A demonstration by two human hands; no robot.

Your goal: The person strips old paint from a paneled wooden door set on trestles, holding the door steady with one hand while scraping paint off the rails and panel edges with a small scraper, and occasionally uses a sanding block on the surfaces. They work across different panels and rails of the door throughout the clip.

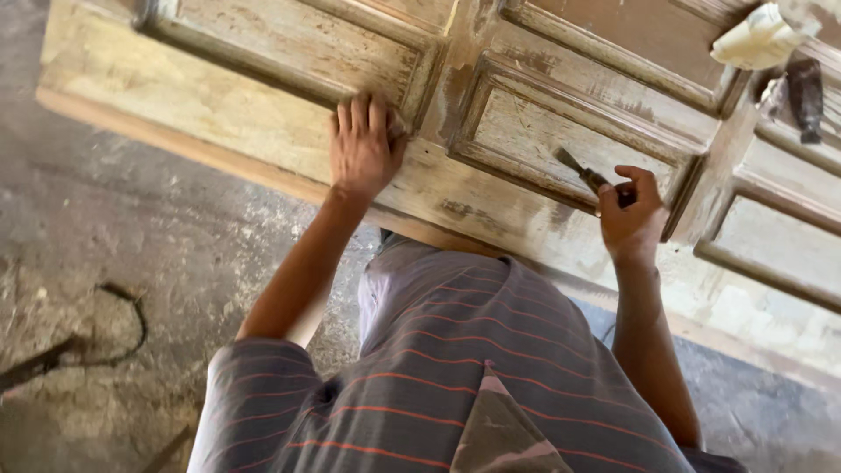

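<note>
A worn wooden panelled door [263,123] lies flat in front of me, its old paint partly stripped. My left hand [363,144] rests flat on the door's frame, fingers together, at the corner of a recessed panel. My right hand [631,215] is closed around the handle of a small scraper [580,169], whose blade points into the moulding of the middle panel [561,140]. My striped grey shirt fills the lower part of the view.
A rough concrete floor [114,236] lies to the left, with a dark curved cable [131,307] on it. At the top right, a pale cloth-like lump [758,39] and a dark tool [804,96] sit on the door.
</note>
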